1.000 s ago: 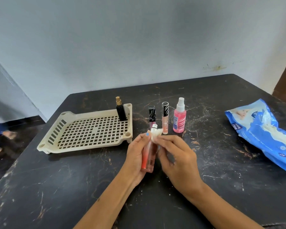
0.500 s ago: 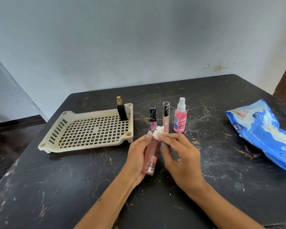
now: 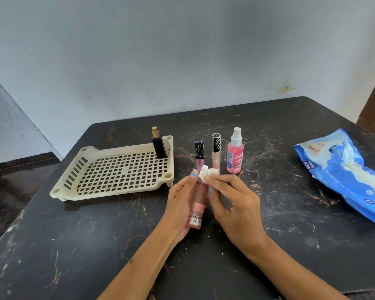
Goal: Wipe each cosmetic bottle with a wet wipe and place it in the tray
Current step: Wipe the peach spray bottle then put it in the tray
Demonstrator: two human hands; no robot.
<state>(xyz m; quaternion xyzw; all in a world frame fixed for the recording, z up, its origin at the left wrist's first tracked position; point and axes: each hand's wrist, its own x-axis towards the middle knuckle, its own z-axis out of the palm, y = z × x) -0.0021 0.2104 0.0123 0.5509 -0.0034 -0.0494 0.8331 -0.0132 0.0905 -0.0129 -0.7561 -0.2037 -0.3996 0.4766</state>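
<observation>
This looks like a plain room in a home rather than a shop or lab: a worn black table point(image 3: 268, 224) with marble-like veining and scuffs stands pushed against a bare, pale blue painted wall point(image 3: 182, 61) that carries a few yellowish stains. What lies on it is household stuff (a cream plastic tray point(image 3: 78, 182), small cosmetic bottles point(image 3: 235, 151), a crumpled blue pack of baby wipes point(image 3: 342, 176)), and a dark floor point(image 3: 7, 191) shows at the left.

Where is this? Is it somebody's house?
Probably a plain room in a home, though I can't be sure. There's a scuffed black table against a bare pale wall, with makeup bottles, a cream tray and a blue pack of wet wipes.
</observation>
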